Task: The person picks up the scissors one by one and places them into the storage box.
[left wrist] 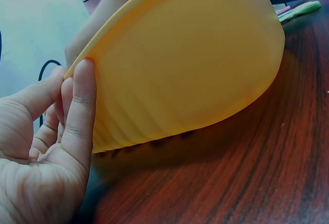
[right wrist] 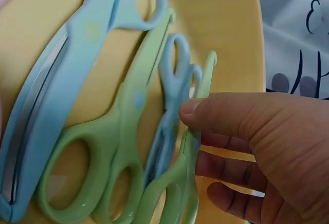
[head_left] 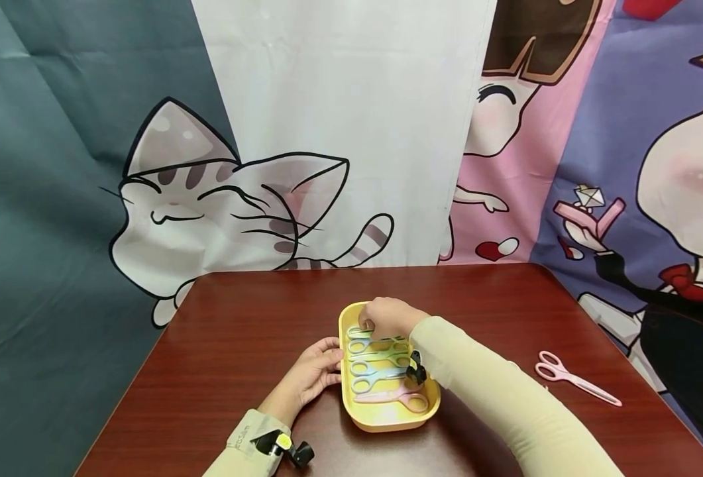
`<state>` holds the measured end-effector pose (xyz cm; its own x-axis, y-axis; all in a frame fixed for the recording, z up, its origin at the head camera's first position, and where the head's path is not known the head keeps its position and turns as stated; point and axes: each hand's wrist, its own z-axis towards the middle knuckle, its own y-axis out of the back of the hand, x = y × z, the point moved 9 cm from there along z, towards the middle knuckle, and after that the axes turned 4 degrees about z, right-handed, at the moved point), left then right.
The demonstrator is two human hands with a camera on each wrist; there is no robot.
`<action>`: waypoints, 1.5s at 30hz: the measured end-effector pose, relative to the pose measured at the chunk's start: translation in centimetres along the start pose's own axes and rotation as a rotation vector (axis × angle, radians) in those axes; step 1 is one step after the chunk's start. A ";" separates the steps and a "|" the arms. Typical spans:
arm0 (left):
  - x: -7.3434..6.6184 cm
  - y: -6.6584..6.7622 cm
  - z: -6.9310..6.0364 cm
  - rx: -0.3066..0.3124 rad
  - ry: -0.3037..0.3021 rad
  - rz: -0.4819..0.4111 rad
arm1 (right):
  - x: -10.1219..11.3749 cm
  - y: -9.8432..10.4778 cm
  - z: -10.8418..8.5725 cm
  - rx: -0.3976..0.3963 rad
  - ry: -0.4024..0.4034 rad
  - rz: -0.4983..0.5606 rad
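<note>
A yellow tray sits on the table with several pairs of pastel scissors in a row inside. My left hand holds the tray's left side; in the left wrist view its thumb and fingers meet at the rim. Over the tray's far end is my right hand. It pinches green scissors by the blade part, between thumb and fingers, handles pointing down in the right wrist view. Beside them lie small blue scissors, other green scissors and larger blue scissors. Pink scissors lie at the near end.
Another pair of pink scissors lies on the table to the right of my right sleeve. Part of green scissors shows on the table in the left wrist view. A cartoon-printed curtain hangs behind the brown table.
</note>
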<state>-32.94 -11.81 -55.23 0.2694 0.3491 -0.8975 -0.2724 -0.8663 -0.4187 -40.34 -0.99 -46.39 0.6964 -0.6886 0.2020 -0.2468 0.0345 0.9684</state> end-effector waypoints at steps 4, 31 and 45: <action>-0.1 -0.1 0.0 0.003 -0.002 -0.008 | -0.4 -0.4 -0.1 0.011 -0.029 0.033; -0.1 -0.3 -0.1 0.002 0.006 -0.038 | -1.6 1.3 -1.8 -0.081 -0.018 0.187; 0.0 -0.1 0.0 0.000 0.016 -0.031 | -9.4 5.7 -14.7 -0.304 -0.132 0.269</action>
<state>-32.89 -11.75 -55.16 0.2928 0.3699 -0.8817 -0.2639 -0.8550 -0.4464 -38.36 16.35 -40.59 0.5372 -0.7121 0.4520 -0.1842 0.4240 0.8867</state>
